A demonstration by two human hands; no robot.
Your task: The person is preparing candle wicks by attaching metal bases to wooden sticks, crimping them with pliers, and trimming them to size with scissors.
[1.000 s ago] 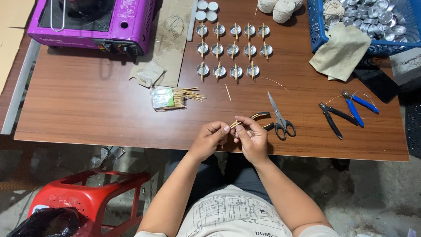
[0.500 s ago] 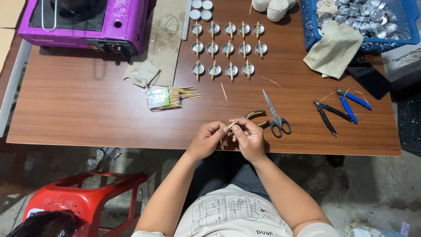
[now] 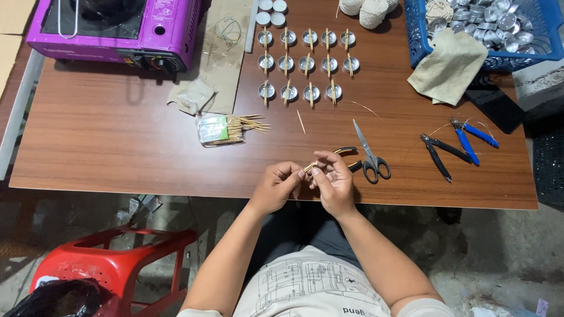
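Brown tabletop (image 3: pixel 117 152) ran under both hands: the left hand (image 3: pixel 275 186) and right hand (image 3: pixel 333 183) pinched one thin wooden stick (image 3: pixel 310 167) between them at the near edge. Scissors (image 3: pixel 369 154) lay just beyond, within reach; farther off, small metal cups (image 3: pixel 305 64) sat in rows, sticks laid across them.

A purple portable gas stove (image 3: pixel 114 26) sits at the table's (image 3: pixel 117 147) far left; a blue basket (image 3: pixel 531 35) holds metal cups, scissors (image 3: pixel 369 154) lie nearby.

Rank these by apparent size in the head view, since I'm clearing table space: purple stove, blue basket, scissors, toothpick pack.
1. purple stove, partly cropped
2. blue basket, also cropped, so its place against the stove is unsure
3. toothpick pack, about alike with the scissors
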